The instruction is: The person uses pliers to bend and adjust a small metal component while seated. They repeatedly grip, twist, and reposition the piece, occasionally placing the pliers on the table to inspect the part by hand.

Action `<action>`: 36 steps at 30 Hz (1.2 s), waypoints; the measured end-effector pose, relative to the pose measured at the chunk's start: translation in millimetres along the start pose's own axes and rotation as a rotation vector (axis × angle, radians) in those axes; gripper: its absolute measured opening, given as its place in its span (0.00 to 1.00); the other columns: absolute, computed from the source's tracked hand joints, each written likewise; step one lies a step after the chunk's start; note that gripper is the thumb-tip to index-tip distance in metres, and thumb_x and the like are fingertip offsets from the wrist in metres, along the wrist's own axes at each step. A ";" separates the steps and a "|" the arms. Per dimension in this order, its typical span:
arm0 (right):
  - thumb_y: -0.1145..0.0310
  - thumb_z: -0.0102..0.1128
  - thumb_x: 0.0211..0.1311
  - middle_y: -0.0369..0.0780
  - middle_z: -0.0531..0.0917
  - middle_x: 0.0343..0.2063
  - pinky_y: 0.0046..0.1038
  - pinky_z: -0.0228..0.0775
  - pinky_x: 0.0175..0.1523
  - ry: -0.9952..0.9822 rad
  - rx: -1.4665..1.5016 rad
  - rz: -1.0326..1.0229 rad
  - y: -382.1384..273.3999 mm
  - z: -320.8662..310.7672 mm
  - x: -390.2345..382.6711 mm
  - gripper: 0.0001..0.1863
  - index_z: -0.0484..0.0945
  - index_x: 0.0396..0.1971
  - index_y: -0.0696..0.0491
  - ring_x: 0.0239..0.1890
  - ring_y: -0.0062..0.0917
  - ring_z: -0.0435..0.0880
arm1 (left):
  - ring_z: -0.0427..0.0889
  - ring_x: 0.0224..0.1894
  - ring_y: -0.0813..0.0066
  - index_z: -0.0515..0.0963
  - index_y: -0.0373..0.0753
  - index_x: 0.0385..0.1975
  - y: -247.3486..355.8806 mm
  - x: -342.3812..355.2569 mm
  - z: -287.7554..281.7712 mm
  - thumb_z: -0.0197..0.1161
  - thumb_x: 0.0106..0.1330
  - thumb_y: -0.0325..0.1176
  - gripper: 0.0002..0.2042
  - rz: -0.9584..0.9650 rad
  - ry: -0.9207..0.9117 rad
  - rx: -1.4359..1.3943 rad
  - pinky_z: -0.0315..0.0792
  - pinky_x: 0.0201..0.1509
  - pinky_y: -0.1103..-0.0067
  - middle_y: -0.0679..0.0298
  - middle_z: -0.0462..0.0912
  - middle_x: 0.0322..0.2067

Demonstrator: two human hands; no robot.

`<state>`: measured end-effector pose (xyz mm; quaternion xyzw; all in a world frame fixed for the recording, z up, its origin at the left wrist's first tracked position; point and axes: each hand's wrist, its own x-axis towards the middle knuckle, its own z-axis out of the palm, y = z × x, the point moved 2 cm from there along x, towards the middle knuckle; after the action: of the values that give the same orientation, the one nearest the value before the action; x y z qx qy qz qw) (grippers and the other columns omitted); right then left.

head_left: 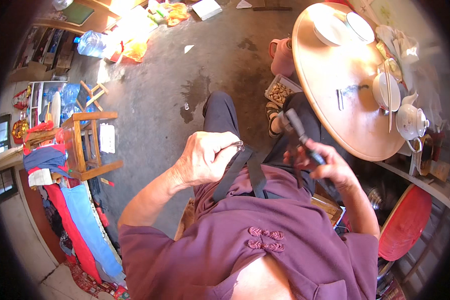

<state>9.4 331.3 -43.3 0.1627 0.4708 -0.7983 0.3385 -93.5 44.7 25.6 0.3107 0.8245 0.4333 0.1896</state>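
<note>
My left hand (205,157) is closed above my lap, thumb and fingers pinching a small dark metal piece (239,145). Just below it, a black strap (257,181) forms a narrow V against my purple shirt; whether it joins the metal piece is hard to make out. To the right, my right hand (333,167) grips dark pliers (296,127), blurred by motion. Their head points up and away from me, and one handle shows between my fingers. The pliers and the metal piece are apart.
A round wooden table (330,95) at the right carries bowls, chopsticks and a white teapot (410,121). Beside it stand a pink thermos (282,57) and a box of nuts (280,92). A wooden stool (80,145) and draped clothes (87,225) are at left.
</note>
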 end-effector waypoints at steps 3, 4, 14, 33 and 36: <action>0.85 0.59 0.44 0.33 0.79 0.42 0.23 0.63 0.57 -0.272 -0.240 0.071 -7.0 29.9 11.2 0.28 0.75 0.51 0.56 0.48 0.18 0.74 | 0.77 0.20 0.64 0.77 0.33 0.30 -4.3 -5.2 -7.9 0.59 0.58 0.23 0.03 0.024 -0.060 0.080 0.68 0.25 0.75 0.56 0.77 0.20; 0.84 0.58 0.44 0.33 0.78 0.43 0.24 0.62 0.59 -0.314 -0.319 0.084 -12.5 40.6 13.5 0.27 0.74 0.50 0.56 0.48 0.20 0.74 | 0.77 0.20 0.62 0.77 0.33 0.30 -2.2 -6.6 -12.6 0.59 0.58 0.24 0.02 -0.013 -0.100 0.099 0.68 0.25 0.75 0.55 0.77 0.20; 0.77 0.62 0.46 0.42 0.76 0.47 0.30 0.65 0.58 -0.360 -0.656 -0.171 -16.2 69.3 21.6 0.22 0.75 0.46 0.59 0.51 0.28 0.75 | 0.68 0.17 0.68 0.77 0.33 0.28 -4.1 -19.1 -18.7 0.59 0.60 0.25 0.03 -0.149 -0.191 0.105 0.64 0.24 0.74 0.56 0.71 0.16; 0.73 0.64 0.44 0.43 0.75 0.45 0.33 0.65 0.58 -0.452 -0.731 -0.153 -9.3 70.3 28.3 0.20 0.76 0.42 0.59 0.52 0.34 0.73 | 0.65 0.19 0.76 0.76 0.31 0.24 -11.2 -19.6 -17.7 0.56 0.58 0.27 0.06 -0.354 -0.444 -0.009 0.62 0.25 0.74 0.58 0.68 0.14; 0.74 0.63 0.43 0.43 0.75 0.44 0.33 0.65 0.58 -0.447 -0.749 -0.144 -7.3 71.4 27.8 0.21 0.75 0.43 0.58 0.51 0.33 0.73 | 0.65 0.19 0.78 0.76 0.32 0.24 -10.6 -17.4 -18.1 0.56 0.58 0.27 0.06 -0.365 -0.484 -0.029 0.62 0.25 0.75 0.60 0.67 0.14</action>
<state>-11.3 261.4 -18.7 -0.1811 0.6530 -0.6098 0.4111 -94.9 17.6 27.6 0.2491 0.7913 0.3171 0.4597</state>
